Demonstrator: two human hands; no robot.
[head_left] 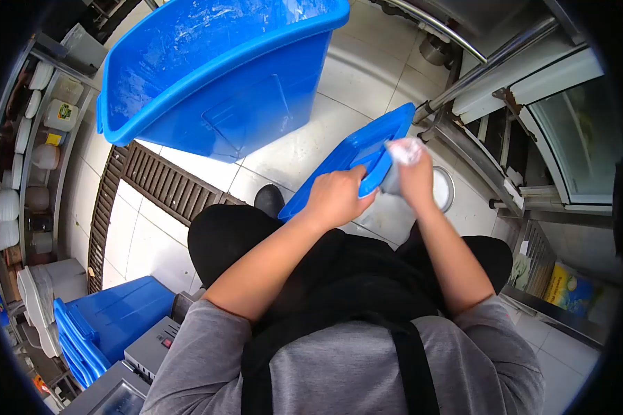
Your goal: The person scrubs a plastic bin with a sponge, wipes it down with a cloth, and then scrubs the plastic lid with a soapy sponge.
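Observation:
A blue plastic lid (346,153) is tilted up between my knees. My left hand (336,198) is closed on its near edge, thumb over the rim. My right hand (417,181), slightly blurred, is closed around a crumpled whitish cloth or scrubber (407,150) with what looks like foam on it, beside the lid's right edge. Just beyond my right wrist a round grey container (444,188) with white contents stands on the floor, partly hidden. A large blue plastic bin (256,104) stands open in front of me, its inside wet with whitish streaks.
A brown slotted drain grate (176,178) runs across the tiled floor. Shelves with stacked containers (28,159) line the left side. Another blue bin (118,318) stands at lower left. Metal rails and a glass-door cabinet (578,138) are close on the right.

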